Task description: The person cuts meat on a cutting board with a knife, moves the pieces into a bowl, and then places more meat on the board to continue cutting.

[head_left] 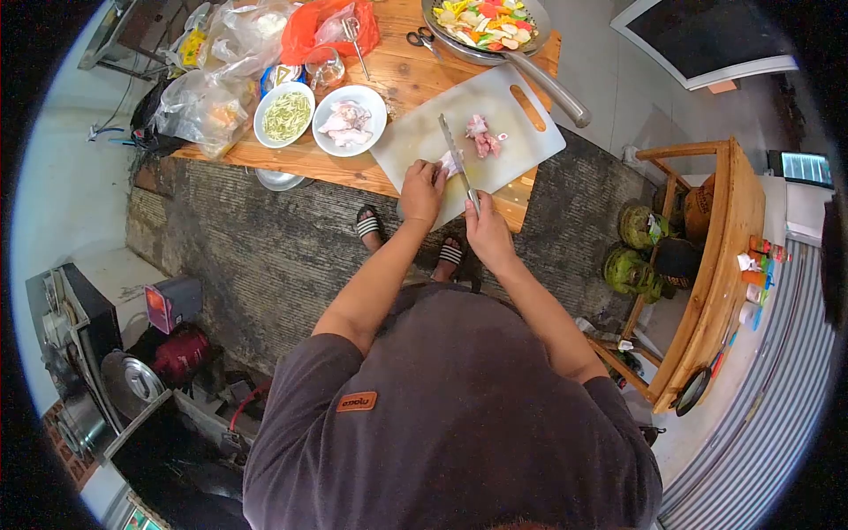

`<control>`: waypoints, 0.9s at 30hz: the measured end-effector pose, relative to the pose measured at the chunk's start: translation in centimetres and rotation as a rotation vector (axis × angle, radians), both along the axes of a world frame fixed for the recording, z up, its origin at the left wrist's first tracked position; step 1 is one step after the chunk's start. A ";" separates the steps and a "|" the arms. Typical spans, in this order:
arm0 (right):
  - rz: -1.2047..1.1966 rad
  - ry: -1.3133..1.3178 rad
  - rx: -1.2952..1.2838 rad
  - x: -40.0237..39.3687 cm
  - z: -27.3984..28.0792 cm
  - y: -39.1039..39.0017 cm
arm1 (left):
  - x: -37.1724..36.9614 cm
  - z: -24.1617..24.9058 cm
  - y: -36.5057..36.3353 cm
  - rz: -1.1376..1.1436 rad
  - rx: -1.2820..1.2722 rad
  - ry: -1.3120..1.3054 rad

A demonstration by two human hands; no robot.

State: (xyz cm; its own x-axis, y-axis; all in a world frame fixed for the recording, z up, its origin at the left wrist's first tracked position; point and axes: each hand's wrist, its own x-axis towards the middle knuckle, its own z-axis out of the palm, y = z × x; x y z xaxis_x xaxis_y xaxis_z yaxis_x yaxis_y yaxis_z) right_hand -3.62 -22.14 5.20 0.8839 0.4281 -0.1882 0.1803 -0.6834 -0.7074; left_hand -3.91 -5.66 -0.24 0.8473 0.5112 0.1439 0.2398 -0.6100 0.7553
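A white cutting board lies on a wooden table. My left hand presses down on a pale piece of raw meat at the board's near edge. My right hand grips the handle of a knife, whose blade rests against that piece, right beside my left fingers. A small pile of cut pink meat pieces sits farther up the board.
A white bowl of raw meat and a white bowl of green shreds stand left of the board. A pan of mixed vegetables, scissors, a glass and plastic bags crowd the table's far side. A wooden rack stands at right.
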 end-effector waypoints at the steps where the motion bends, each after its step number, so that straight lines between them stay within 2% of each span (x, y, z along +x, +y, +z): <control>1: 0.002 -0.002 -0.001 0.1 0.1 0.1 | 0.0 0.0 0.0 0.003 -0.005 0.009; 13: -0.020 -0.058 0.046 -0.1 0.2 0.2 | -0.1 -0.4 0.0 0.016 -0.027 -0.027; 15: -0.030 0.027 -0.012 0.2 0.5 0.3 | 0.0 -0.4 0.1 0.012 -0.026 -0.016; 23: -0.031 -0.002 0.026 0.4 0.3 0.4 | 0.0 -0.6 0.2 0.011 -0.030 -0.017; 25: -0.040 0.008 0.021 0.5 1.2 0.8 | 0.1 -0.8 0.2 0.007 -0.015 0.006; 27: -0.048 -0.069 0.123 0.7 2.7 1.1 | 0.1 -1.0 0.2 0.009 -0.010 -0.020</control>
